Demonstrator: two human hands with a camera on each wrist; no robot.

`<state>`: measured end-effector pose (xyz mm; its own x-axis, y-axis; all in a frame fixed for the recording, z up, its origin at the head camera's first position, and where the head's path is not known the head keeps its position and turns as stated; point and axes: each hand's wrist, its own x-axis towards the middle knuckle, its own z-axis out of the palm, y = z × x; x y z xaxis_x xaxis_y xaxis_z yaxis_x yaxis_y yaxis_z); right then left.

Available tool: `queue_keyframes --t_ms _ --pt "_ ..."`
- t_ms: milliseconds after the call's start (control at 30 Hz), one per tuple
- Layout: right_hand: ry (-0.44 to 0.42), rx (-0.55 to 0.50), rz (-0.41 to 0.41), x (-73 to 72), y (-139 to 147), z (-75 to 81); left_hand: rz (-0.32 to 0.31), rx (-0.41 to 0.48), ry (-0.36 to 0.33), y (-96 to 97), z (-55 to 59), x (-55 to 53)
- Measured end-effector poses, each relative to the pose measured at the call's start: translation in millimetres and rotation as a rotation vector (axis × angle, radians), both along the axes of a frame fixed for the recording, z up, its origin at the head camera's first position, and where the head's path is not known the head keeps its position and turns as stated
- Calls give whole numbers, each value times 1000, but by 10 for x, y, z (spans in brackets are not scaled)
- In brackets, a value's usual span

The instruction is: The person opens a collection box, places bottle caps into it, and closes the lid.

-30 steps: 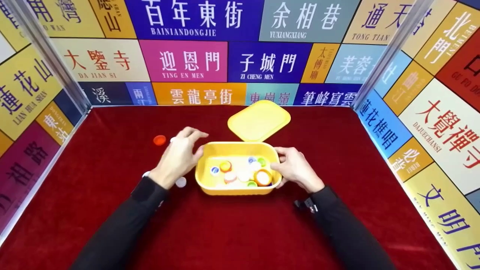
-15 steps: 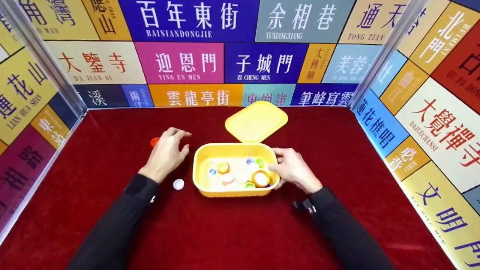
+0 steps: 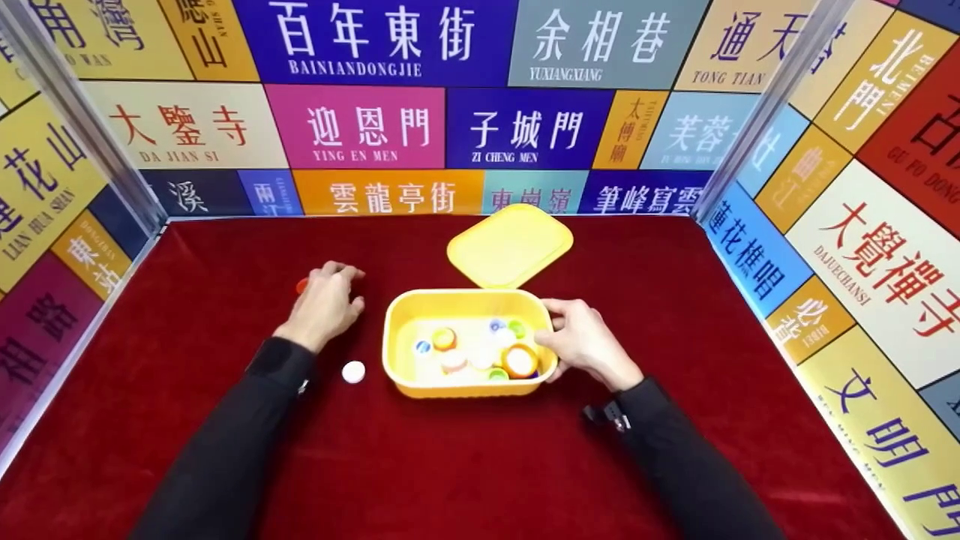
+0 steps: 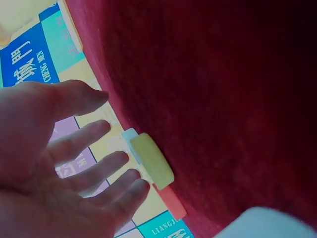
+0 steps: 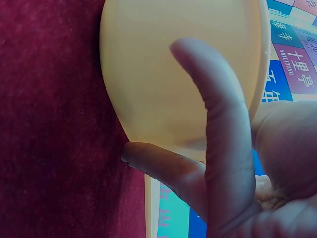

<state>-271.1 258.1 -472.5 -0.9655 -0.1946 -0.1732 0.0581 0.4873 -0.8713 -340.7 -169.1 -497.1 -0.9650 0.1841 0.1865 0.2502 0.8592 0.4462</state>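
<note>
In the head view my left hand (image 3: 322, 304) hovers over the cloth left of the yellow plastic box (image 3: 465, 388), fingers relaxed and holding nothing. The left wrist view shows a yellow cap (image 4: 152, 161), a pale cap (image 4: 130, 134) and a red cap (image 4: 172, 202) just past its fingertips. From above, the hand hides most of them; only an edge of the red cap (image 3: 301, 286) shows. My right hand (image 3: 589, 341) grips the box's right end, its fingers (image 5: 225, 124) against the outer wall. Several bottle caps (image 3: 519, 361), orange, green, blue and white, lie in the box.
A white cap (image 3: 354, 371) lies on the red cloth (image 3: 450, 465) between my left wrist and the box. Behind the box rests its yellow lid (image 3: 510, 246). Printed panels (image 3: 360, 127) wall the table at the back and both sides.
My left hand has moved left from the box's left rim to over the loose caps. The right hand keeps its hold on the box. The head view has shifted slightly.
</note>
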Motion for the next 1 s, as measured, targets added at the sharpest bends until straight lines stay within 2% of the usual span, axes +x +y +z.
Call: queue_keyframes --t_ms 133,267,367,633,1000 --pt "1 -4 5 11 -10 -12 -21 -48 -13 -29 16 17" --pt "4 -9 11 12 -15 -17 -54 -70 36 -52 31 31" --pt "2 -7 11 8 -17 -18 -63 -61 62 -59 48 33" --pt "-7 -9 11 -8 -11 -16 -54 -21 35 -75 51 33" --pt "-6 -3 -4 -12 6 -6 -83 5 66 -7 99 58"
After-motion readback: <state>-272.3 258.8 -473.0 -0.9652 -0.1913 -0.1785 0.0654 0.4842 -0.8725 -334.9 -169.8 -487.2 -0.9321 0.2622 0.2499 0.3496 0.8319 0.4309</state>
